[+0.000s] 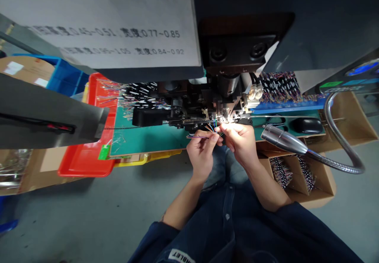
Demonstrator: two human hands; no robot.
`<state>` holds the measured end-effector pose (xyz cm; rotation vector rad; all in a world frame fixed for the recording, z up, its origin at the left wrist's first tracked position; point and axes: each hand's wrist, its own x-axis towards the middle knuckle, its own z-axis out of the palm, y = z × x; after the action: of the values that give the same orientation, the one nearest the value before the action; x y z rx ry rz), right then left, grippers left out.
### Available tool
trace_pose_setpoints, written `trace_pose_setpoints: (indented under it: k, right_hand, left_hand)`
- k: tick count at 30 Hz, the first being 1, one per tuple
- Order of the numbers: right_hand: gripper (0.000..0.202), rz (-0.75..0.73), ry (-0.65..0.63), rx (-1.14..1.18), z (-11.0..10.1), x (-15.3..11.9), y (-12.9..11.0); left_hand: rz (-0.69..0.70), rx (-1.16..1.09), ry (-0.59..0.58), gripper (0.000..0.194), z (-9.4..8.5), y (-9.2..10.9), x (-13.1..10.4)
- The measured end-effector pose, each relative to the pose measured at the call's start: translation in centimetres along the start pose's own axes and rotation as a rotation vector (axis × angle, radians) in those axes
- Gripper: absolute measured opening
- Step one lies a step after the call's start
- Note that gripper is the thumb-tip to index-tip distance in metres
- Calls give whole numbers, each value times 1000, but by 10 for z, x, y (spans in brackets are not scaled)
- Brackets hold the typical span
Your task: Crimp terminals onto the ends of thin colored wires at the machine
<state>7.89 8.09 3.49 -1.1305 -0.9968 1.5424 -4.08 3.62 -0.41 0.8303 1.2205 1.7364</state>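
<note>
Thin coloured wires (209, 129) fan out between my two hands, just in front of the crimping machine (227, 111). My left hand (204, 148) is closed in a pinch on the bundle, some strands sticking out to its left. Close beside it, my right hand (239, 138) pinches at the wires with thumb and forefinger, its fingertips right at the lit tooling. Which single strand the right fingers hold is too small to make out. A strip of terminals (195, 120) runs into the machine from the left.
A gooseneck lamp (284, 140) reaches in from the right. Wire bundles lie on the green table (148, 140) at left and in a blue tray (290, 106) at right. A red tray (85, 160) stands left; a divided cardboard box (319, 196) with bundles sits lower right.
</note>
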Motion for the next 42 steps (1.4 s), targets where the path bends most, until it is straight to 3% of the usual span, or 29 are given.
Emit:
trace_pose_setpoints:
  k: [7, 13, 31, 42]
  right_hand:
    - [41, 19, 17, -37, -2, 0, 1]
    - [40, -30, -46, -142, -3, -4, -7]
    - [40, 27, -5, -3, 0, -1, 0]
    - [42, -21, -20, -132, -3, -2, -6]
  left_hand:
    - [-26, 4, 17, 29, 0, 1, -1]
    - [-26, -29, -37, 28, 0, 3, -1]
    - [-43, -26, 0, 26, 0, 2, -1]
    - [-56, 3, -44, 30, -1, 2, -1]
